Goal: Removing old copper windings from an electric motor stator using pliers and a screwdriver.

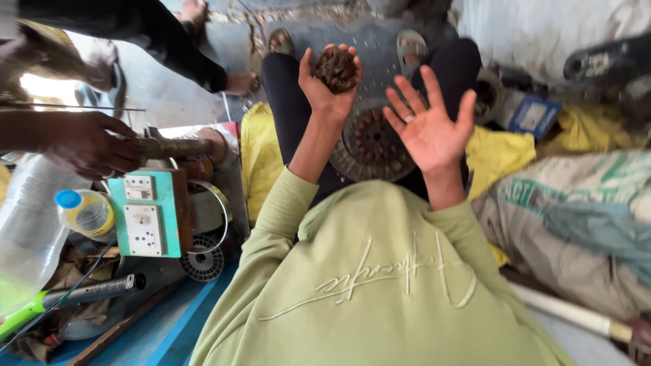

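Left hand lifts a rusty round part, right hand spread open.

The left hand (pixel 324 85) has its grip closed around a dark rusty round part (pixel 337 69), raised above the lap; the right hand (pixel 429 125) is empty, fingers splayed, over a rusty toothed disc (pixel 369 142) lying on the legs.

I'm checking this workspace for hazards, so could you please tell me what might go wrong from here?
1. The left hand cups the dark rusty round metal part on its fingertips only; it could slip and drop onto the rusty toothed metal disc on the lap.
2. The right hand is open and empty, so it gives no support.
3. Another person's hand works a rusty metal rod close by.
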